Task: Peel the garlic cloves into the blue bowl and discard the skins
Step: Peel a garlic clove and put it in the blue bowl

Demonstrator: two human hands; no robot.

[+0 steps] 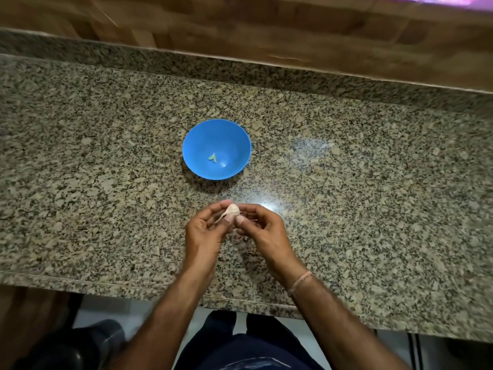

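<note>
Centrally, just below the middle of the frame, a garlic clove [232, 210] is held above the speckled granite tabletop [373, 169] by both hands at once. The left hand [206, 233] enters from the lower centre and pinches the clove's left side between curled forefinger and thumb; the right hand [264, 231] enters from the lower right and pinches the opposite side in the same way, so that the two thumbs lie close together beneath the clove. The remaining fingers of each hand are loosely curled behind the pinch. A pale strip of skin [220, 218] trails from the clove toward the lower left, across the left hand's fingers. Whether the clove is otherwise bare cannot be told at this size. A thin band [301, 282] circles the right wrist. The blue bowl [202, 145] stands upright on the tabletop above the hands, near the centre of the frame and apart from them; on its floor lies one small pale-green piece of garlic [212, 157]. A wood-grained wall [266, 28] runs along the top of the frame, blurred. Dark trousers [240, 348] show at the bottom edge, below the tabletop's near rim.
</note>
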